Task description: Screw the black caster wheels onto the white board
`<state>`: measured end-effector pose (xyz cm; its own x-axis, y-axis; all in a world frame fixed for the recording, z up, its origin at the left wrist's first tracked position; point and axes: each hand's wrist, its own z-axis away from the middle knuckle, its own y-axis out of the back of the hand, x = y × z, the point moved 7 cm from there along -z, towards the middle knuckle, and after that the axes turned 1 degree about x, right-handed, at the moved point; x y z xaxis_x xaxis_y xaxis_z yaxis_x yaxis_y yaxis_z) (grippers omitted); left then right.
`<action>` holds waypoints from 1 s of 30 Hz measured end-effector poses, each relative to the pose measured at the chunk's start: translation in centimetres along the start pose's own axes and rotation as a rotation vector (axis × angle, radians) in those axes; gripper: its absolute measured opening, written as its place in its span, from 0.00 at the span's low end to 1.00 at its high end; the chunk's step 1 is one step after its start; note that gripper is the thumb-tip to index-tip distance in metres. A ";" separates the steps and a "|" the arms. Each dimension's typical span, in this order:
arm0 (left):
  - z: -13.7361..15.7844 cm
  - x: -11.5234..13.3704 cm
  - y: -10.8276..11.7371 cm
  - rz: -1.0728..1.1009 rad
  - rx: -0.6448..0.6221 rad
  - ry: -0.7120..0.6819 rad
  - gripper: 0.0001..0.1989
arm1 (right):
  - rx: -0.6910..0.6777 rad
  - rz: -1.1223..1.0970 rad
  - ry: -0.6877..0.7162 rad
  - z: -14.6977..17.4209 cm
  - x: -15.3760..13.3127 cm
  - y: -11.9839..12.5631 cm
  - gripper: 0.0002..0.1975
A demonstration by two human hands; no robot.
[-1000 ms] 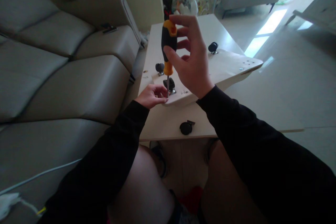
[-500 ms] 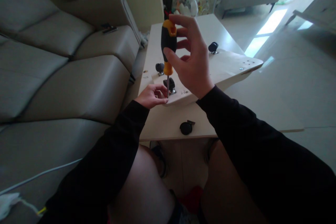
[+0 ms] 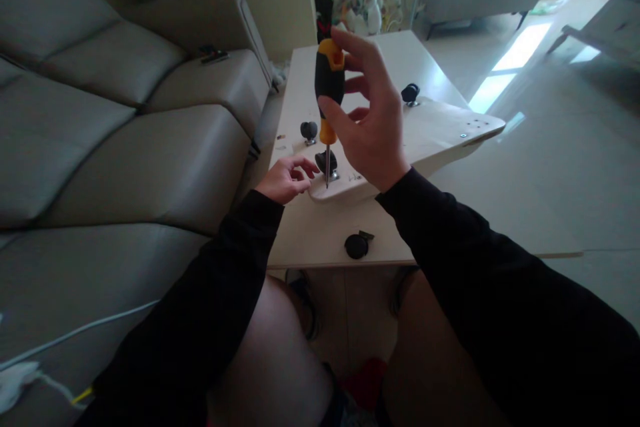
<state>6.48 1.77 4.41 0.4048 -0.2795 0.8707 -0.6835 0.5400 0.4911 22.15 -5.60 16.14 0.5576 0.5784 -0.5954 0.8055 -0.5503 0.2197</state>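
Note:
My right hand (image 3: 373, 110) grips a black and yellow screwdriver (image 3: 330, 83) by its handle, fingertips on the top and thumb on the side. The shaft points straight down, its tip at the near left corner of a white board (image 3: 430, 133). Right behind the shaft, a black caster wheel (image 3: 326, 161) with a metal plate stands on that corner. My left hand (image 3: 285, 180) is just left of the corner, fingers apart and slightly curled, holding nothing that I can see. Any screw under the tip is too small to make out.
Two more casters stand on the board, one at the left (image 3: 309, 131) and one at the far side (image 3: 411, 93). A loose caster (image 3: 357, 245) lies near the front edge of the white table (image 3: 300, 247). A grey sofa (image 3: 170, 167) runs along the left.
My left hand has drawn back a little to the left from the screwdriver tip, and its fingers have opened. My right hand keeps the screwdriver upright at the corner. The view has shifted slightly.

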 end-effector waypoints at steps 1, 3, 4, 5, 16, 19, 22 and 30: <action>0.0 0.0 -0.1 -0.002 -0.006 -0.001 0.12 | -0.012 -0.003 -0.009 0.0 -0.1 0.1 0.29; -0.1 -0.1 -0.4 -0.003 -0.014 -0.005 0.12 | -0.019 -0.010 -0.022 -0.1 -0.3 0.3 0.28; -0.2 -0.1 -0.5 -0.003 -0.017 -0.006 0.11 | -0.013 -0.017 -0.014 -0.2 -0.4 0.5 0.28; -0.3 -0.2 -0.5 -0.004 -0.020 -0.007 0.11 | -0.002 -0.025 -0.002 -0.2 -0.5 0.7 0.28; -0.5 -0.7 -0.5 0.001 -0.015 -0.011 0.12 | 0.021 -0.022 -0.038 -0.1 0.5 0.2 0.30; -0.5 -0.7 -0.5 0.012 -0.015 -0.006 0.13 | 0.048 -0.041 -0.037 -0.2 0.6 0.3 0.29; -0.6 -0.7 -0.5 0.006 -0.004 -0.004 0.14 | 0.057 -0.028 -0.019 -0.3 0.9 0.4 0.29; -0.5 -0.2 -0.4 -0.015 0.002 0.002 0.15 | 0.048 0.032 0.063 -0.5 1.7 0.3 0.31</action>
<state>6.93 1.98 3.97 0.4161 -0.2854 0.8634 -0.6785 0.5347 0.5037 23.46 -4.53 15.55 0.5957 0.5960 -0.5385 0.7772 -0.5968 0.1993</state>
